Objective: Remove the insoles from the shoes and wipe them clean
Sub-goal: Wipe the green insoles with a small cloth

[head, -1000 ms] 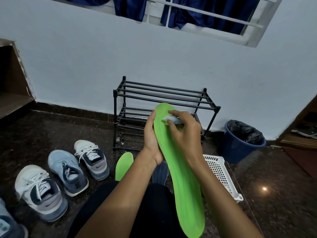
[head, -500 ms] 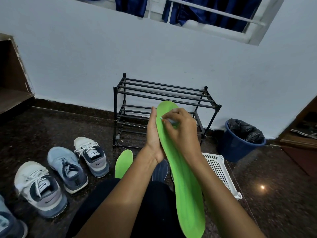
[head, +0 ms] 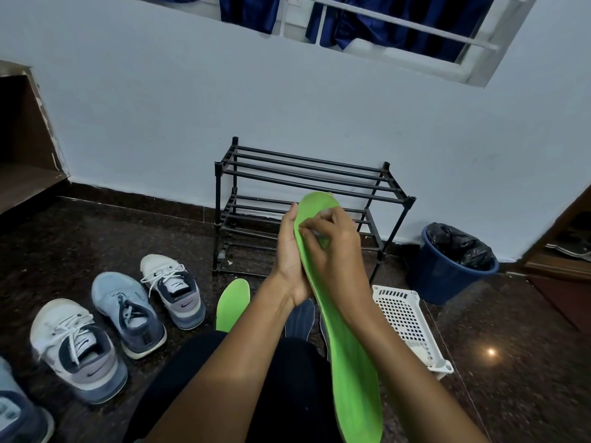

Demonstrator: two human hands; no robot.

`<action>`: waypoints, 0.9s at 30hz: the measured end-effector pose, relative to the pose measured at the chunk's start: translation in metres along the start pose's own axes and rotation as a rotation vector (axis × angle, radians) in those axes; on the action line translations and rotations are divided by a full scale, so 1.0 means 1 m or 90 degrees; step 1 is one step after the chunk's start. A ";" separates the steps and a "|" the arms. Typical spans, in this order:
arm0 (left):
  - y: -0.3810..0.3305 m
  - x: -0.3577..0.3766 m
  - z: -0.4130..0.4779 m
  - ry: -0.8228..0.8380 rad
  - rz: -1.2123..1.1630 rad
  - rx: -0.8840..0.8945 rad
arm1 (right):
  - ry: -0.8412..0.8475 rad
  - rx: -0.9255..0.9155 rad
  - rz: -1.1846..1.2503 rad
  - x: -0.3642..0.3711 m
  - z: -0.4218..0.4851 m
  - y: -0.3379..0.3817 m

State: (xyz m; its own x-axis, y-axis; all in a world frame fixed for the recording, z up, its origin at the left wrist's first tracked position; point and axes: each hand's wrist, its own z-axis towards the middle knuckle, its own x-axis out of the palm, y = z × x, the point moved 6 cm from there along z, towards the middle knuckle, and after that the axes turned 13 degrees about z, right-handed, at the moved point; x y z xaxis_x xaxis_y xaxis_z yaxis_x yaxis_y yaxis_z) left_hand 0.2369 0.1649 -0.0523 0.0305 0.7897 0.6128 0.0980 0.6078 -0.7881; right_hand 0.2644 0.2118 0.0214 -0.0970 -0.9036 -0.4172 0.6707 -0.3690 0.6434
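Right hand (head: 332,247) pinches a white wipe (head: 315,233) at the toe end of the green insole (head: 348,346), left hand (head: 287,251) bracing flat-fingered behind; advise firm, overlapping strokes heelward.

A long bright green foam insole (head: 348,346) stands nearly upright in front of the person, its toe end up. The left hand (head: 289,254) lies against its left edge and back, with the fingers that show straight and pointing up. The right hand (head: 332,247) has its fingers curled on a small white wipe (head: 315,233), which is pressed on the upper part of the insole. On the dark speckled stone floor (head: 511,378) lie a second green insole (head: 232,305) and a dark blue insole (head: 299,318), and to the left stand three grey, white and light blue sneakers (head: 128,314). At the far edge of the floor, by the wall, stand a black metal shoe rack (head: 307,183) and a blue bucket with a black bag (head: 447,273). A white perforated plastic basket (head: 409,321) lies near the bucket.
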 end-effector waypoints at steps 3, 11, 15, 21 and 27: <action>0.005 0.002 0.002 0.014 -0.018 -0.014 | -0.008 0.007 -0.010 -0.004 0.001 -0.003; 0.002 0.002 0.000 0.021 -0.001 0.008 | -0.042 0.014 -0.004 -0.003 0.003 -0.008; 0.005 0.000 0.001 0.009 0.010 -0.005 | -0.012 0.001 -0.001 -0.003 -0.006 -0.005; 0.008 0.004 0.004 0.075 0.041 0.009 | -0.056 -0.002 -0.036 -0.021 0.009 -0.011; 0.003 -0.002 0.000 -0.002 0.041 -0.001 | 0.002 -0.028 -0.003 -0.003 -0.010 -0.005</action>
State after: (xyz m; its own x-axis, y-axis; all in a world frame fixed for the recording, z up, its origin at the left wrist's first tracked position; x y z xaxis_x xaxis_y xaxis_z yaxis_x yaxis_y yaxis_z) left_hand 0.2372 0.1653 -0.0556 0.0342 0.8277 0.5601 0.0976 0.5550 -0.8261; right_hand 0.2687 0.2188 0.0127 -0.0979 -0.9015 -0.4216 0.7018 -0.3629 0.6130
